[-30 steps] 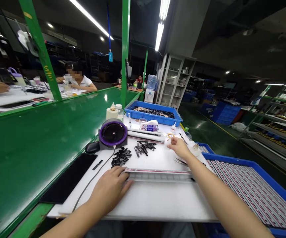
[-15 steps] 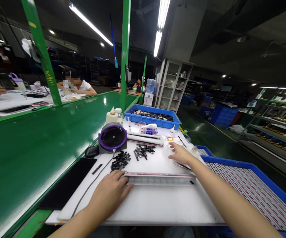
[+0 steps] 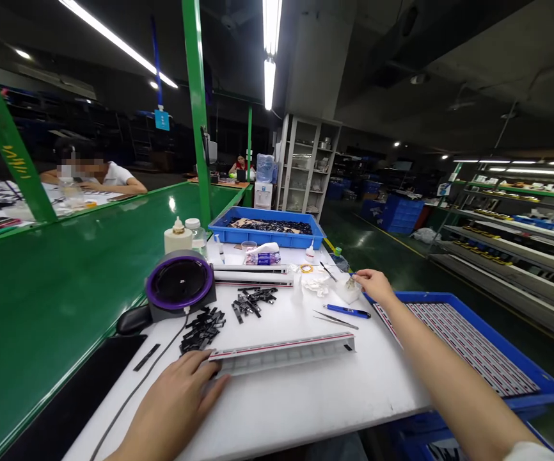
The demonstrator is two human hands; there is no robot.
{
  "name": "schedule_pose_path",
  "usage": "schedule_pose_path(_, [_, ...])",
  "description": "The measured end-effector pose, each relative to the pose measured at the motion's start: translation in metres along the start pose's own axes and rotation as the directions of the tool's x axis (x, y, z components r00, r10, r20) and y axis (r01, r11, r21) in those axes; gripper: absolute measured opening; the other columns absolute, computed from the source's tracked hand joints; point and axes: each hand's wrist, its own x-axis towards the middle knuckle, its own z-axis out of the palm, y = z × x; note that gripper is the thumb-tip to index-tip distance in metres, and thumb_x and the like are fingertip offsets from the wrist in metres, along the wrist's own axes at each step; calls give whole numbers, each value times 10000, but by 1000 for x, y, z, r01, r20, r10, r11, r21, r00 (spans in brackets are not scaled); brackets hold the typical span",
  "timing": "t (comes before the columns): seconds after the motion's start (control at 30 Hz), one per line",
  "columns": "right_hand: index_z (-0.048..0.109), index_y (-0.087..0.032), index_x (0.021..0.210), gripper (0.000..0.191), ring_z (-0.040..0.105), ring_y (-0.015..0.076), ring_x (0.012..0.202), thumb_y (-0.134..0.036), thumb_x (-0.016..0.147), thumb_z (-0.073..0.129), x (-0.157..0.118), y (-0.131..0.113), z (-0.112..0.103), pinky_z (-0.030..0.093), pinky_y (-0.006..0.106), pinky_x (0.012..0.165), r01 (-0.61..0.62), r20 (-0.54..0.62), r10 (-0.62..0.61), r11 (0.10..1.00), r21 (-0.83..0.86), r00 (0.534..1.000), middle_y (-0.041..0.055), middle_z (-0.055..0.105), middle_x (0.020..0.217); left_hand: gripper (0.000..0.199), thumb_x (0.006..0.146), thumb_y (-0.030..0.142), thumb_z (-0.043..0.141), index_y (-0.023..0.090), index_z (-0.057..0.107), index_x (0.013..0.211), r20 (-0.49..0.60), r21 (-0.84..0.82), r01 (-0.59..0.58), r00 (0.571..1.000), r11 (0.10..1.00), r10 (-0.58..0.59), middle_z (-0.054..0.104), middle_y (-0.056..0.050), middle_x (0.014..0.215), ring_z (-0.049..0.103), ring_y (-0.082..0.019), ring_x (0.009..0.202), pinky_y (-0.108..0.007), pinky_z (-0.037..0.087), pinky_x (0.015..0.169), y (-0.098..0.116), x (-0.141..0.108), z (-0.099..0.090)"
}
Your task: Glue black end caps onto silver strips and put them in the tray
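My left hand (image 3: 178, 390) grips the left end of a long pale channel strip (image 3: 284, 353), its thumb along the near side and its fingers at the top edge. A red line runs along the strip, and a small black piece shows inside its right end. My right hand (image 3: 375, 285) is out to the right, fingertips pinched at a brownish thing on a small whitish block (image 3: 348, 289); what they hold is too small to make out. Tweezers (image 3: 337, 320) and a blue pen (image 3: 347, 311) lie nearby. A small white nozzle bottle (image 3: 297, 289) stands left of crumpled tissue (image 3: 316, 287).
Piles of black pieces (image 3: 203, 330) lie beside a round purple-rimmed fan-like device (image 3: 180, 282) and its cable. Two more strips (image 3: 253, 278) lie behind. Blue trays stand at the back (image 3: 267, 238) and right (image 3: 492, 333). A co-worker (image 3: 114, 176) sits beyond the green partition.
My right hand has moved from beside the nozzle bottle rightward to the whitish block, its fingertips now together. My left hand stays on the strip. The view has swung right.
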Motion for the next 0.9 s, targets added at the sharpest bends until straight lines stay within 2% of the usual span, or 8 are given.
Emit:
schedule_pose_path(0.1, [716, -150, 732, 281, 565, 162, 509, -418, 673, 658, 2, -3, 8, 410, 282, 525, 37, -31, -38, 999, -28, 999, 50, 682, 634, 242, 860, 403, 549, 242, 730, 856, -7, -3, -6, 1000, 1000, 6, 720, -90, 983, 673, -267, 931, -416, 553, 825, -3, 0, 2])
schedule_pose_path(0.23, [714, -155, 740, 313, 588, 199, 635, -448, 701, 611, 3, -8, 8, 396, 292, 582, 64, -122, -74, 995, -82, 990, 69, 692, 672, 259, 863, 426, 541, 252, 732, 862, -6, 5, -6, 1000, 1000, 6, 720, -88, 993, 679, -266, 932, -414, 561, 822, -3, 0, 2])
schedule_pose_path(0.53, [694, -178, 655, 267, 545, 193, 592, -432, 678, 611, -3, -10, 8, 355, 295, 581, 83, -128, -95, 992, -100, 987, 36, 650, 589, 300, 861, 470, 538, 243, 734, 863, -20, 1, -5, 1000, 1000, 5, 720, -89, 982, 687, -269, 910, -416, 574, 799, -2, 1, 1])
schedule_pose_path(0.73, [679, -188, 589, 202, 556, 204, 588, -389, 605, 677, -6, -14, 9, 358, 306, 587, 48, -171, -48, 999, -4, 984, 41, 646, 563, 295, 852, 476, 545, 248, 732, 856, -22, 1, 5, 1000, 1000, -5, 719, -91, 989, 682, -276, 922, -430, 568, 813, -3, -1, 3])
schedule_pose_path(0.9, [637, -180, 664, 284, 513, 186, 579, -463, 654, 656, -6, -24, -8, 355, 308, 576, 25, -365, 47, 981, 191, 930, 11, 572, 527, 274, 849, 455, 552, 248, 730, 865, -14, -7, 11, 1000, 1000, -12, 717, -93, 992, 679, -278, 923, -440, 567, 813, -3, -1, 3])
